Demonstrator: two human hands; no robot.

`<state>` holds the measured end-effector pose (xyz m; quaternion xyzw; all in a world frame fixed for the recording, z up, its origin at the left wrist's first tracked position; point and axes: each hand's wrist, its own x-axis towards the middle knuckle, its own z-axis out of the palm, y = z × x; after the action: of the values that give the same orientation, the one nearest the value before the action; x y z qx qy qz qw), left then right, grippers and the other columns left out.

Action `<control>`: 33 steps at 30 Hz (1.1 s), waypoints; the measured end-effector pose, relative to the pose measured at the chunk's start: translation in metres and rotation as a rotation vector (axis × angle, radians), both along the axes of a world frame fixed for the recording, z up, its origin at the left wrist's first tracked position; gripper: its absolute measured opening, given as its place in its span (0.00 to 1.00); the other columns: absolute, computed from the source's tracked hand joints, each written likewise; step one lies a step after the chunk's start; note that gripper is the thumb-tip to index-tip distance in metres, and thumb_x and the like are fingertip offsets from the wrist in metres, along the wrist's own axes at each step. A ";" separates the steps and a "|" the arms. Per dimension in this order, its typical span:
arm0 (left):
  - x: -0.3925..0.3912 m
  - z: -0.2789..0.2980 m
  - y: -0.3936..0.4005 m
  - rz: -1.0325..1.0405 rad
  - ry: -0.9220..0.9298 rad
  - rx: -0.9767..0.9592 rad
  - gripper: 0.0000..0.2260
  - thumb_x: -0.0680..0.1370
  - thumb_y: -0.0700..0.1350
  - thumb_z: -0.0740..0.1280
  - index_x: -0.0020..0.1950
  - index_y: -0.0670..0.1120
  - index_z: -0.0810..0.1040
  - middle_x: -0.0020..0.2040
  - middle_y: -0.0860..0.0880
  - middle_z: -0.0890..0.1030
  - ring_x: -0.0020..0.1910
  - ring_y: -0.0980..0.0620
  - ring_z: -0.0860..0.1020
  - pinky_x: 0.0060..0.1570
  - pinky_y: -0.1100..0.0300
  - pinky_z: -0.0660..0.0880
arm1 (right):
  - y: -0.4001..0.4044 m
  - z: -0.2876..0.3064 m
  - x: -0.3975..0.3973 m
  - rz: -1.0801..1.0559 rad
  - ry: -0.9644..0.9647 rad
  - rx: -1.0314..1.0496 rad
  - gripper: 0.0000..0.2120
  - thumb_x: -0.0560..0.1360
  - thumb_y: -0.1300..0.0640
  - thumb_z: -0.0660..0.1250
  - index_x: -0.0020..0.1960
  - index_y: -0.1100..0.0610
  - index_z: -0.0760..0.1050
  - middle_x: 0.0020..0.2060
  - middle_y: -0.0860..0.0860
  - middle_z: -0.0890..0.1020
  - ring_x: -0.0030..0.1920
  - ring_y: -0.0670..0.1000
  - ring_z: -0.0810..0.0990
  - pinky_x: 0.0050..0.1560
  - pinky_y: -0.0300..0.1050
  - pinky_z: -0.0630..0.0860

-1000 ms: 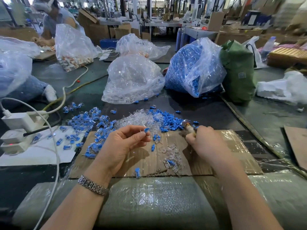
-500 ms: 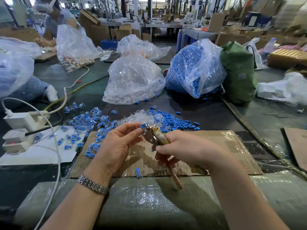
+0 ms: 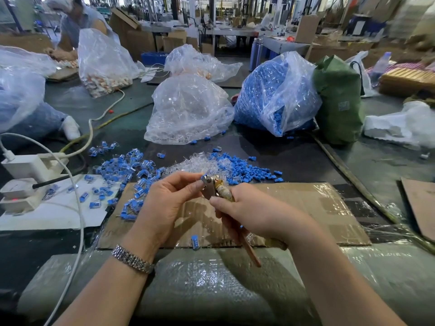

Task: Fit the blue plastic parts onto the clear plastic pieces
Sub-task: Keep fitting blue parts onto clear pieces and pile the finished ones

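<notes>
**One head-worn wide-angle view, facing forward and down**

The single camera sits on the person's head and looks ahead and downward across the worktable (image 3: pixel 294 161). It is closest to the forearms, which enter from 6 o'clock; the left hand (image 3: pixel 164 205) and right hand (image 3: pixel 256 215) meet just below centre. Toward 12 o'clock the view reaches far into the workshop, and straight lines bend near the edges. With only one view, no part of the scene is shared.
</notes>
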<state>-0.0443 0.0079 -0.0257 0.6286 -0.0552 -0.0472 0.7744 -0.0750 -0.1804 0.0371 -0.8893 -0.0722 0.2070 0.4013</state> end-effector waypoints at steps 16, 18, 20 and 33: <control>0.004 -0.008 -0.004 0.678 -0.433 1.078 0.09 0.74 0.38 0.71 0.53 0.47 0.81 0.50 0.47 0.74 0.54 0.44 0.72 0.58 0.46 0.70 | -0.066 -0.031 0.024 -0.402 -0.270 -0.786 0.24 0.79 0.38 0.64 0.60 0.58 0.75 0.57 0.58 0.73 0.56 0.59 0.76 0.55 0.52 0.75; 0.000 -0.009 -0.013 0.485 -0.530 1.067 0.04 0.76 0.43 0.71 0.49 0.51 0.79 0.46 0.53 0.74 0.50 0.51 0.72 0.56 0.51 0.70 | -0.064 -0.036 0.025 -0.388 -0.273 -0.868 0.28 0.79 0.35 0.63 0.63 0.58 0.75 0.60 0.58 0.74 0.60 0.59 0.74 0.58 0.53 0.73; -0.002 -0.012 -0.020 0.287 -0.553 1.044 0.03 0.76 0.51 0.70 0.46 0.55 0.77 0.43 0.59 0.73 0.47 0.56 0.73 0.57 0.53 0.69 | -0.059 -0.037 0.027 -0.394 -0.306 -0.885 0.30 0.78 0.34 0.62 0.65 0.58 0.73 0.61 0.58 0.74 0.62 0.58 0.72 0.60 0.52 0.72; 0.000 -0.017 -0.023 0.212 -0.631 1.208 0.10 0.79 0.52 0.70 0.60 0.55 0.83 0.49 0.56 0.75 0.53 0.55 0.70 0.53 0.54 0.62 | -0.004 -0.038 0.043 -0.014 -0.439 -0.484 0.06 0.80 0.59 0.65 0.51 0.48 0.78 0.49 0.48 0.82 0.55 0.54 0.78 0.62 0.52 0.72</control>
<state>-0.0448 -0.0153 -0.0424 0.9356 -0.1803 0.1914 0.2357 -0.0320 -0.1840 -0.0014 -0.9827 -0.0997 0.0189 0.1547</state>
